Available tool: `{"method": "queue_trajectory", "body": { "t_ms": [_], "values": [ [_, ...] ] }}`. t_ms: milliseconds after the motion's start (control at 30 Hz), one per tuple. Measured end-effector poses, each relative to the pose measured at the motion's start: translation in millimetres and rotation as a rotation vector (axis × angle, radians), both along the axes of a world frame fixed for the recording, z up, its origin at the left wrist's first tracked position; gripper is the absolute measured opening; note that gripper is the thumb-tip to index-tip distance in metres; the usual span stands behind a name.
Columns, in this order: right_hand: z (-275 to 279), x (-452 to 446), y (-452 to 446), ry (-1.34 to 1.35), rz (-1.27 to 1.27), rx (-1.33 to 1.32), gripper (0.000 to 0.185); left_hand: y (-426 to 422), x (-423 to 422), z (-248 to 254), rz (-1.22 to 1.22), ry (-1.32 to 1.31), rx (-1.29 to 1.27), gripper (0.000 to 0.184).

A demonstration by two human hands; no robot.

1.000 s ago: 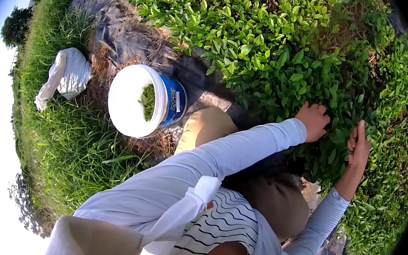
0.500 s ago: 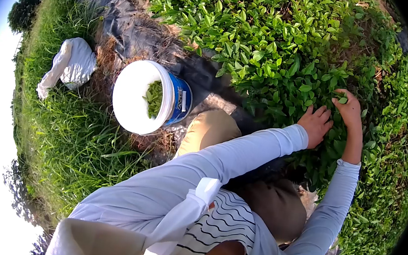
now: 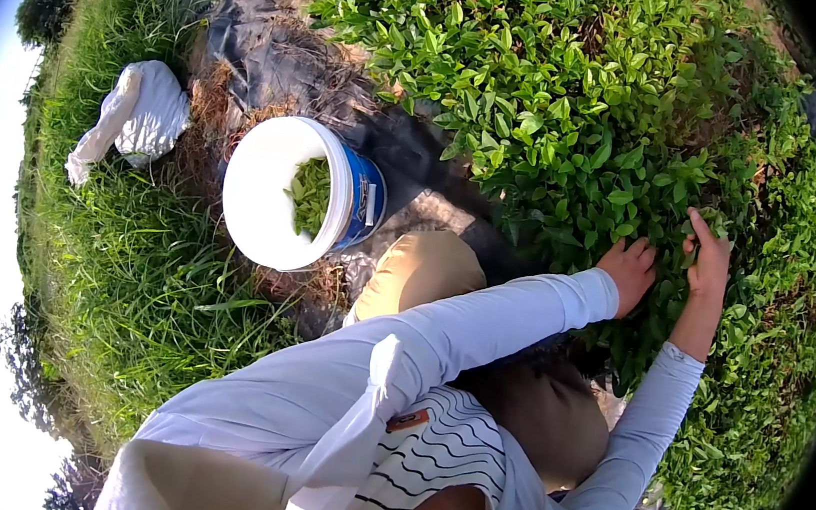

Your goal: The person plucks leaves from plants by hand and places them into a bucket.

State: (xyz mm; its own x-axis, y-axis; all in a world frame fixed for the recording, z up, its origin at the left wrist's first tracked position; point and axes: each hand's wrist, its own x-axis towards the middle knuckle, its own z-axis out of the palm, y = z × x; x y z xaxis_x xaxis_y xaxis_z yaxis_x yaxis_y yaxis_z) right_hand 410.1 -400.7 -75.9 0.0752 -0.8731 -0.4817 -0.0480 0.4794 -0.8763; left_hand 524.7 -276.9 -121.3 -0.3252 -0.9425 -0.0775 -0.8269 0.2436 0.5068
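Observation:
My left hand (image 3: pixel 628 276) rests against the side of a leafy green bush (image 3: pixel 544 119), fingers slightly apart among the leaves, with no held thing visible. Close beside it on the right, my right hand (image 3: pixel 708 267) is raised at the foliage. Its index finger points out over the leaves, the thumb stands a little off it, and the other fingers curl toward the palm. Whatever lies inside those curled fingers is hidden. Both wrists come out of light long sleeves.
A white and blue bucket (image 3: pixel 341 209) lies tilted toward me at left, with picked green leaves (image 3: pixel 308 196) inside. Beyond it a white sack (image 3: pixel 154 115) sits in tall grass (image 3: pixel 166 258). Black ground sheeting (image 3: pixel 262 37) runs alongside the bushes. My bent knee (image 3: pixel 426 272) is near the bucket.
The right hand has drawn back slightly toward me; its pinch on a leaf has loosened and the index finger is stretched out. My left hand has shifted slightly right and toward me.

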Motion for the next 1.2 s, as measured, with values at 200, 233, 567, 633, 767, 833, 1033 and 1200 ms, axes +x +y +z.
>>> {"method": "queue_trajectory", "body": {
  "t_ms": [200, 233, 567, 633, 767, 833, 1033, 1200],
  "values": [
    [-33, 19, -33, 0.516, 0.179, -0.077, 0.075, 3, 5, 7, -0.027, -0.032, 0.028, 0.044],
    [-32, 30, -38, 0.606, 0.228, -0.142, 0.081, 3, 5, 4, -0.025, -0.04, 0.024, 0.044],
    [-45, 67, -40, 0.451, 0.285, -0.321, 0.03, 1, 3, 2, -0.021, -0.056, 0.041, 0.04],
    [-22, 54, -9, 0.12, 0.147, -0.157, 0.031, 1, 2, 1, -0.013, -0.041, 0.046, 0.039],
    [19, -22, -1, -0.156, -0.106, -0.14, 0.035, 9, -7, -3, -0.023, -0.078, 0.064, 0.038],
    [40, -18, -3, -0.304, -0.183, -0.123, 0.036, 3, -5, 1, -0.056, -0.138, 0.055, 0.039],
    [-12, 0, -37, 0.507, 0.038, -0.108, 0.063, 5, -7, 2, -0.045, -0.13, 0.052, 0.038],
    [-45, 32, -86, 0.776, 0.222, -0.162, 0.086, 13, -6, 30, -0.089, -0.25, 0.031, 0.04]
  ]
}}
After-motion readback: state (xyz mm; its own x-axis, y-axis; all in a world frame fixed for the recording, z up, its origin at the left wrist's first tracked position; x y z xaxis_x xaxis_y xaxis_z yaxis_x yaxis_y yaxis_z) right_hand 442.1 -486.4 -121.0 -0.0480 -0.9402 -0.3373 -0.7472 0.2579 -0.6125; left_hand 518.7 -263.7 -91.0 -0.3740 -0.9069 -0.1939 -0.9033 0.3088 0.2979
